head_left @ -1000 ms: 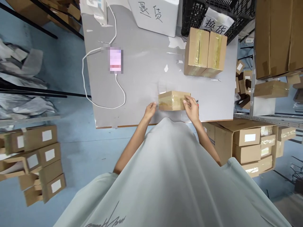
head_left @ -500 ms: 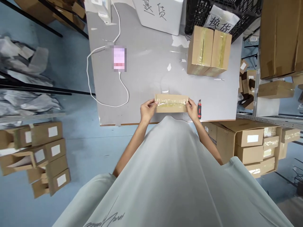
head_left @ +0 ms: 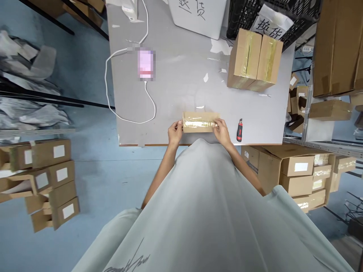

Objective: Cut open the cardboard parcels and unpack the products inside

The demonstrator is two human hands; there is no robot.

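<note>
A small cardboard box with shiny clear tape along its top lies near the front edge of the table, in front of my body. My left hand is closed at its left end, thumb and fingers pinched at the edge. At the opposite end, my right hand grips the box, its fingers reaching over the top corner by the tape. A red and black utility knife lies to the right of my right hand, not touched.
Two taped cartons stand at the table's back right, before a black crate. A white bin is at the back. A charging phone with a white cable lies left. Stacked boxes flank the table's right side.
The box has shifted a little to the left. My right hand has moved left with it, farther from the knife, and now reaches over the box's end. The view has shifted slightly.
</note>
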